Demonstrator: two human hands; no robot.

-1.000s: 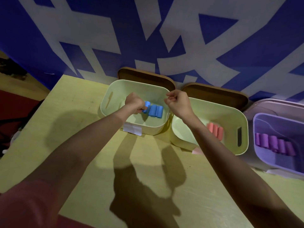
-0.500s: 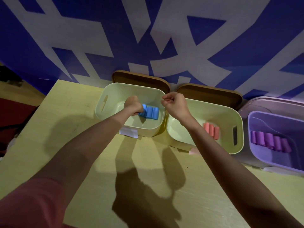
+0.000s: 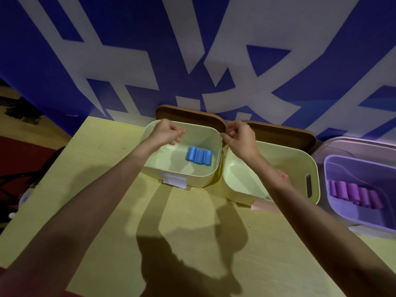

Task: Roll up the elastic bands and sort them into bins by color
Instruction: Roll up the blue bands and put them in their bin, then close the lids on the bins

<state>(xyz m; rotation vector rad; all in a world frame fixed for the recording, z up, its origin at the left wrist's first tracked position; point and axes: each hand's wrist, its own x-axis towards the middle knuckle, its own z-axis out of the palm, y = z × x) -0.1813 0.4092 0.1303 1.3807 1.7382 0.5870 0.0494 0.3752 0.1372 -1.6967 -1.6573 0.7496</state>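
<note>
Head view: no unrolled band shows on the near part of the table (image 3: 192, 221), suggesting the sorting is close to done. Toward its far edge, three blue rolls (image 3: 198, 156) lie in the left bin (image 3: 182, 180), pink rolls (image 3: 283, 176) in the middle bin (image 3: 242, 195) and purple rolls (image 3: 355, 192) in the purple bin (image 3: 353, 217) at right. Above the bins, the left hand (image 3: 166, 132) hangs loosely curled and empty; the right hand (image 3: 241, 137) is curled, holding nothing visible.

We've got three blue rolls (image 3: 199, 156) lying side by side on the floor of the left cream bin (image 3: 211, 179), just below and right of our left fingers (image 3: 179, 136). Purple rolls (image 3: 355, 192) line the lilac bin (image 3: 334, 209), well right of our right fingers (image 3: 232, 130).
</note>
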